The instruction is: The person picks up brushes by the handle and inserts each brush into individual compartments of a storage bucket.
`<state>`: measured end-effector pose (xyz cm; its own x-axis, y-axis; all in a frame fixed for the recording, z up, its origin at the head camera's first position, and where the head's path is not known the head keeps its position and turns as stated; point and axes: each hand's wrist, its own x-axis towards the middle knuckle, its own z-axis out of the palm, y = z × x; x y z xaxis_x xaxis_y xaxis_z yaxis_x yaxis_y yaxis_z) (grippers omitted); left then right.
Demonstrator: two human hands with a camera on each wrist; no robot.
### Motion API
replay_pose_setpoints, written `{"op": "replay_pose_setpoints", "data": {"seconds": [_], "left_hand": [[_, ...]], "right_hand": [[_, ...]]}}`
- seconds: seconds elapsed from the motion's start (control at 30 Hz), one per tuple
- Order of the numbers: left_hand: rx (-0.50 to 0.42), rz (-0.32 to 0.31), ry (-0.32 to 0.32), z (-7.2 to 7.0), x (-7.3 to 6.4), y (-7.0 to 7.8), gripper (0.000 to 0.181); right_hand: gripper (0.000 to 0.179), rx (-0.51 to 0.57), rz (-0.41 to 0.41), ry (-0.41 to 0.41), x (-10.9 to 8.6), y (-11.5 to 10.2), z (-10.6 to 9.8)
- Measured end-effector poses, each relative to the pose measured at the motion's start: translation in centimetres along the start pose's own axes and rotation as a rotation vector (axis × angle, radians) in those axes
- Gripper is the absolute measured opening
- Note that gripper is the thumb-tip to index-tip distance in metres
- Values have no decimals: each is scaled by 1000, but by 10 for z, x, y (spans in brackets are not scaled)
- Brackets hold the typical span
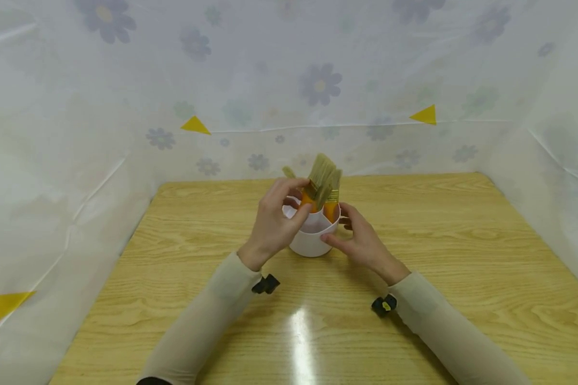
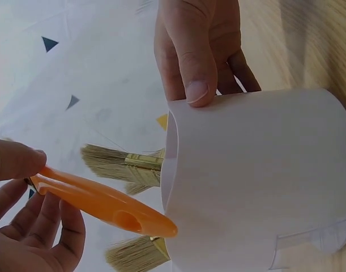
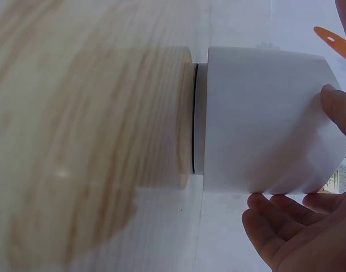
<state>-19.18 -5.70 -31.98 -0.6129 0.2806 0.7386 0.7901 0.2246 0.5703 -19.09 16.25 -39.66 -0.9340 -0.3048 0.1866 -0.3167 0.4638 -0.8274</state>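
Observation:
My left hand (image 1: 276, 222) pinches a paintbrush (image 2: 99, 201) between thumb and fingers just below its bristles. Its orange handle points toward the rim of a white divided holder (image 1: 310, 243), and in the right wrist view the handle end shows apart from the holder. My right hand (image 1: 363, 240) grips the holder's side, thumb on the near wall and fingers round the far side. Another orange-handled paintbrush (image 1: 333, 206) stands bristles up in the holder's right compartment. More bristles (image 2: 137, 255) stick out of the holder, partly hidden by the hand and the held brush.
The holder stands on a wood-grain table (image 1: 197, 321). Behind it and at both sides hang pale flowered sheets (image 1: 270, 69), with yellow triangles (image 1: 196, 125) stuck on them. A dark wrist camera (image 1: 384, 306) sits at the right cuff.

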Motion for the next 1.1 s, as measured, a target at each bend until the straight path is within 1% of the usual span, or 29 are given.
{"op": "replay_pose_setpoints", "data": {"seconds": [0.27, 0.43, 0.67, 1.1], "left_hand": [[-27, 30, 21, 5, 6, -3, 39], [-20, 38, 35, 8, 9, -1, 38], [-23, 50, 74, 11, 12, 1, 37], [-19, 79, 100, 17, 16, 0, 34]], "right_hand": [[85, 12, 3, -5, -1, -1, -1], [85, 10, 2, -3, 0, -1, 0], [85, -1, -5, 4, 1, 0, 0], [83, 5, 1, 2, 0, -2, 0]]}}
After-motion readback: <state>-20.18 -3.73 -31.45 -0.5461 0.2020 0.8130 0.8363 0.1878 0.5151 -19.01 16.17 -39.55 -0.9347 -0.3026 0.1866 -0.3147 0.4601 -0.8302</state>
